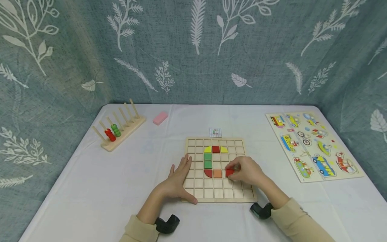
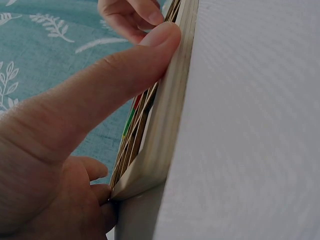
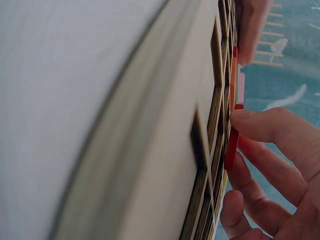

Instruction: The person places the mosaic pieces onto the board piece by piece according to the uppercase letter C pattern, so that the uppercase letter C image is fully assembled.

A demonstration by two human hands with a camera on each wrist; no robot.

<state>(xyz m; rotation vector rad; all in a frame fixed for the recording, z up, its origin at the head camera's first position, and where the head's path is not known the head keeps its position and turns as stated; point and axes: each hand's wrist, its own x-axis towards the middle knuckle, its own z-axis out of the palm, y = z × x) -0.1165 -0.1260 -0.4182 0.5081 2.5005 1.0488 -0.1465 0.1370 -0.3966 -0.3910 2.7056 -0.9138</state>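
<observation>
- Two hands work at a wooden grid board (image 1: 219, 198) lying flat on a white table (image 1: 90, 181), sq. w/ the near edge, centre of the head view.
- Right hand (image 1: 246, 170) comes in from lower right, forearm angled up-left, fingers curled; thumb & fingertips pinch a small red piece (image 1: 229, 172).
- The piece sits at the board's mid-right, just right of an orange tile (image 1: 217, 173), in the row w/ a red quarter-round (image 1: 208, 173). In the right wrist view it shows edge-on, thin, its flat face to the board, long axis along the grid line; touching the board or just above it, can't tell.
- Left hand (image 1: 178, 178) lies palm down on the board's left edge, fingers straight, together, pointing away from the person; thumb spread, its tip on the near-left edge. It holds nothing. Left wrist view: thumb (image 2: 100, 95) pressed on the board's rim.
- Tiles already set make a C-like shape: yellow, red, yellow on top, two green (image 1: 207, 160) down the left.
- A small card (image 1: 215, 132) lies just past the board's far edge.
- Far left: peg rack (image 1: 119, 129) w/ red & green rings; pink block (image 1: 160, 118) near it.
- Right: vehicle puzzle (image 1: 314, 144), well apart.
</observation>
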